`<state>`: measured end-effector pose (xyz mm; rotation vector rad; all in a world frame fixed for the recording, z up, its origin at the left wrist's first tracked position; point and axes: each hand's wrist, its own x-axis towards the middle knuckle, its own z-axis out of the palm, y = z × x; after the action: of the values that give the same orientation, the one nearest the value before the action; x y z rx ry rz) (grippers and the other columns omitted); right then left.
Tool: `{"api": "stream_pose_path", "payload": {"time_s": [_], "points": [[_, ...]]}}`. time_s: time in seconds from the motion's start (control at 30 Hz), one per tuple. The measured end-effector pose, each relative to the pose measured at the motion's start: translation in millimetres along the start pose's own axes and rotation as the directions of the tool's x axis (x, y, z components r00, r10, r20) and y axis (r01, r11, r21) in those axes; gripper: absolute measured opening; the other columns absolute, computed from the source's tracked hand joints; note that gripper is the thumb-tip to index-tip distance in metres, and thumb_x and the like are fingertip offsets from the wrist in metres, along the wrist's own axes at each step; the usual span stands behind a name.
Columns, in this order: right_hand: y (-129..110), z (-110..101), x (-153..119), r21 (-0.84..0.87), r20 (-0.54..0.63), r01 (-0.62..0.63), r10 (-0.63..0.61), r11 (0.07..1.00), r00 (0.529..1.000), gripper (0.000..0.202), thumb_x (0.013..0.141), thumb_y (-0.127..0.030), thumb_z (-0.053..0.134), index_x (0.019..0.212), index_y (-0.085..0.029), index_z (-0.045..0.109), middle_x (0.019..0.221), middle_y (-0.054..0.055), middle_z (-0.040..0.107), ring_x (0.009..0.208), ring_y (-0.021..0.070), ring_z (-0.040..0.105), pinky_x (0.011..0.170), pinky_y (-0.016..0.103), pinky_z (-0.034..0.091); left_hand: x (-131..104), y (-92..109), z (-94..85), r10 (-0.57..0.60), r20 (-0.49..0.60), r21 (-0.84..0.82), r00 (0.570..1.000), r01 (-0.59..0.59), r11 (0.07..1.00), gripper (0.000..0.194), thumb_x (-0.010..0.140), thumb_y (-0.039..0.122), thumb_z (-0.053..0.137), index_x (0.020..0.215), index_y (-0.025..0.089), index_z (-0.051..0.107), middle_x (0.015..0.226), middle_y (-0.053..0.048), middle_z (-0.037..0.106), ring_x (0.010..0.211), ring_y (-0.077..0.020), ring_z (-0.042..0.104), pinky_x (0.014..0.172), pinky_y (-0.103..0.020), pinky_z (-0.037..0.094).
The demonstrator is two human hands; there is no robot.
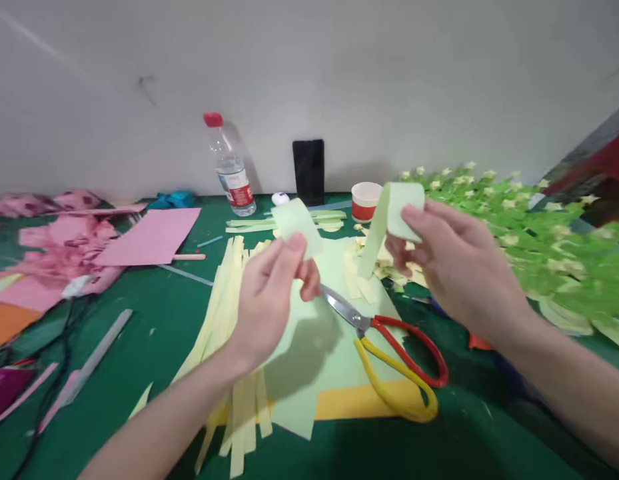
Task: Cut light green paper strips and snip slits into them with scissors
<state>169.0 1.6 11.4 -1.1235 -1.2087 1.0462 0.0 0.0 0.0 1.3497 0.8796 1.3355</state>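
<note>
My left hand [269, 293] pinches a short pale green paper strip [294, 220] between thumb and fingers, above the sheets on the table. To its right, my right hand [454, 260] grips another pale green strip [376, 237], which bends over at the top with one end hanging down. A gap separates the two strips. Below the hands, scissors [359, 323] with one red and one yellow handle lie on pale green paper sheets [309, 360], touched by neither hand's palm. Long pale yellow paper strips [224, 300] lie beside the sheets, partly behind my left hand and forearm.
A water bottle [232, 170], a black phone [309, 171] and a paper cup [365, 201] stand along the wall. Pink paper [152, 237] and crumpled pink pieces [64, 243] lie left. Green paper stems with small stars [539, 247] fill the right. Yellow paper [339, 403] shows underneath.
</note>
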Motion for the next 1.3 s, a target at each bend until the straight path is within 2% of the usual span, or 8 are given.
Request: {"api": "stream_pose_path", "payload": {"time_s": [0.2, 0.3, 0.47, 0.57, 0.67, 0.83, 1.03, 1.3], "points": [[-36, 8, 31, 0.056, -0.018, 0.153, -0.152, 0.987, 0.988, 0.030, 0.090, -0.015, 0.045, 0.060, -0.018, 0.046, 0.053, -0.007, 0.038, 0.047, 0.0031, 0.039, 0.041, 0.017, 0.028, 23, 6, -20.3, 0.069, -0.093, 0.015, 0.993, -0.068, 0.998, 0.039, 0.087, 0.022, 0.044, 0.048, 0.019, 0.044, 0.047, 0.003, 0.045, 0.049, -0.0101, 0.046, 0.053, -0.022, 0.045], [-17, 20, -3, 0.121, 0.058, -0.173, 0.167, 0.978, 0.984, 0.024, 0.083, -0.030, 0.055, 0.063, -0.018, 0.050, 0.050, -0.008, 0.039, 0.043, 0.0013, 0.037, 0.040, 0.013, 0.028, 27, 9, -26.4, 0.092, -0.111, -0.003, 0.989, -0.093, 0.996, 0.038, 0.085, 0.022, 0.044, 0.048, 0.019, 0.046, 0.058, -0.001, 0.052, 0.060, -0.0118, 0.051, 0.054, -0.022, 0.047], [47, 46, -66, -0.007, 0.431, -0.699, 0.633, 0.715, 0.643, 0.035, 0.071, -0.051, 0.057, 0.067, -0.018, 0.044, 0.046, -0.007, 0.045, 0.034, 0.0034, 0.037, 0.032, 0.015, 0.028, 27, 7, -27.0, 0.090, -0.054, -0.003, 0.995, -0.090, 0.996, 0.026, 0.079, 0.027, 0.053, 0.055, 0.017, 0.054, 0.081, -0.003, 0.061, 0.073, -0.0146, 0.056, 0.058, -0.023, 0.048], [67, 53, -86, -0.165, 0.572, -0.795, 0.713, 0.584, 0.405, 0.031, 0.075, -0.043, 0.050, 0.064, -0.014, 0.053, 0.045, -0.003, 0.050, 0.032, 0.0043, 0.041, 0.029, 0.015, 0.027, 25, 7, -24.1, 0.062, 0.017, 0.035, 0.998, -0.062, 0.997, 0.017, 0.080, 0.028, 0.052, 0.073, 0.017, 0.063, 0.091, -0.005, 0.063, 0.080, -0.0165, 0.057, 0.058, -0.023, 0.047], [67, 52, -90, -0.260, 0.633, -0.785, 0.713, 0.562, 0.301, 0.021, 0.070, -0.025, 0.055, 0.058, -0.009, 0.062, 0.040, -0.003, 0.047, 0.030, 0.0007, 0.034, 0.029, 0.013, 0.018, 22, 9, -23.2, 0.000, 0.099, 0.067, 0.995, -0.006, 0.998, 0.018, 0.081, 0.028, 0.050, 0.077, 0.017, 0.064, 0.094, -0.005, 0.063, 0.076, -0.0150, 0.055, 0.055, -0.022, 0.045], [43, 36, -50, 0.016, 0.590, -0.752, 0.601, 0.659, 0.539, 0.027, 0.075, -0.041, 0.051, 0.077, -0.017, 0.062, 0.048, -0.008, 0.042, 0.036, 0.0022, 0.030, 0.035, 0.014, 0.022, 17, 19, -27.0, -0.192, 0.377, 0.213, 0.906, 0.117, 0.970, 0.029, 0.081, 0.029, 0.050, 0.056, 0.016, 0.055, 0.058, 0.000, 0.056, 0.052, -0.0096, 0.048, 0.048, -0.021, 0.039], [8, 1, 23, 0.430, 0.399, -0.485, 0.321, 0.761, 0.859, 0.038, 0.067, -0.041, 0.069, 0.059, -0.018, 0.040, 0.051, -0.010, 0.026, 0.042, 0.0030, 0.022, 0.038, 0.015, 0.024, 12, 30, -27.1, -0.489, 0.639, 0.509, 0.594, 0.150, 0.848, 0.029, 0.081, 0.032, 0.046, 0.059, 0.015, 0.056, 0.062, -0.002, 0.059, 0.055, -0.0120, 0.054, 0.051, -0.021, 0.041], [-7, -27, 47, 0.432, 0.202, -0.231, 0.156, 0.872, 0.967, 0.034, 0.068, -0.018, 0.073, 0.054, -0.016, 0.042, 0.044, -0.011, 0.032, 0.037, -0.0002, 0.025, 0.033, 0.010, 0.023, 18, 29, -42.5, -0.449, 0.851, 0.490, 0.274, -0.104, 0.866, 0.039, 0.078, 0.042, 0.053, 0.049, 0.017, 0.060, 0.052, -0.003, 0.060, 0.048, -0.0131, 0.052, 0.053, -0.024, 0.043]]}}
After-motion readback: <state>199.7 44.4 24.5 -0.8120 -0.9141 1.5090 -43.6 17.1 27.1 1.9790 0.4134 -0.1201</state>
